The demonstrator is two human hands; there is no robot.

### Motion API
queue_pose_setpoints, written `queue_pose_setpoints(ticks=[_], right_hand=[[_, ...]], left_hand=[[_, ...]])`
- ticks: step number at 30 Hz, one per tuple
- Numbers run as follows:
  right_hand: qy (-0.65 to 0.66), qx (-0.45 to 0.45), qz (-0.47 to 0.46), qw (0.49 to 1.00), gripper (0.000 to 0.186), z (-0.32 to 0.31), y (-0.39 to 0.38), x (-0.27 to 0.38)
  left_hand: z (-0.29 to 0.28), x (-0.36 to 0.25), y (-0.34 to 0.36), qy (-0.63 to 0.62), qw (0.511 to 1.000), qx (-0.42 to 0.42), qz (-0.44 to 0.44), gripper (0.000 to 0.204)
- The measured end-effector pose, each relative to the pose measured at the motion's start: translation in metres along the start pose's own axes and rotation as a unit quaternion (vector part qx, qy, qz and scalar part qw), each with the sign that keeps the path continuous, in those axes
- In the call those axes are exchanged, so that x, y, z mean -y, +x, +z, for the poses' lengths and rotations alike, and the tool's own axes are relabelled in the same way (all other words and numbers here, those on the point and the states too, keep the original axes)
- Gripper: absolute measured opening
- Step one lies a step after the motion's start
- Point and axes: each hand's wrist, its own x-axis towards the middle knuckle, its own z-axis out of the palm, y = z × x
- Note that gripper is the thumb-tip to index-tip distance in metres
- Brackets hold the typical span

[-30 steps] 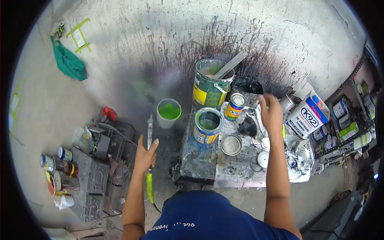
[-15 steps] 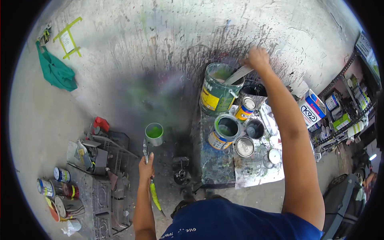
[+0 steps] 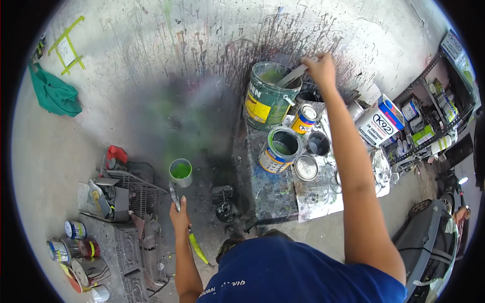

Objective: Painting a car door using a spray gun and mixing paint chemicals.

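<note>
My right hand (image 3: 321, 70) is closed round the upper end of a flat grey stirring stick (image 3: 294, 76). The stick slants down into a large dark green paint bucket (image 3: 266, 108) with a yellow label; its lower end is inside the rim. Held out low on the left, my left hand (image 3: 180, 217) grips a grey metal-handled tool (image 3: 175, 196) with a yellow-green tail (image 3: 197, 247) hanging below. At its far end is an open metal cup (image 3: 181, 175) with bright green paint inside. How the cup joins the tool is hard to make out.
Beside the bucket, the paint-stained table (image 3: 273, 202) carries an open paint can (image 3: 279, 154), a small yellow can (image 3: 304, 118), a dark cup (image 3: 319, 144), a round lid (image 3: 305, 167) and a thinner tin (image 3: 380, 121). Shelves (image 3: 429, 116) stand right; a metal rack (image 3: 144, 202) stands left.
The whole view has shifted, carrying most things left and upward. Against the bucket, my right hand sits slightly lower with the stirring stick. My left hand keeps its hold on the metal-handled tool.
</note>
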Motion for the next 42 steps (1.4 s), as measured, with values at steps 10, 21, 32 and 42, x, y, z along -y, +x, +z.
queue_pose_setpoints(ticks=[10,21,32,42], right_hand=[[0.012,0.157,-0.125,0.980,0.034,-0.046,-0.013,0.032],[0.200,0.100,0.066,0.972,0.032,-0.131,-0.033,-0.018],[0.293,0.076,0.228,0.925,0.026,-0.186,0.000,-0.068],[0.210,0.188,-0.036,0.959,0.035,-0.197,-0.020,-0.002]], left_hand=[[0.009,0.009,-0.008,0.008,1.000,0.001,0.020,0.035],[0.022,-0.009,-0.023,0.004,0.999,-0.006,0.031,0.035],[0.035,-0.008,-0.048,0.001,0.996,-0.060,0.058,0.038],[0.042,-0.004,-0.059,0.007,0.994,-0.088,0.067,0.037]])
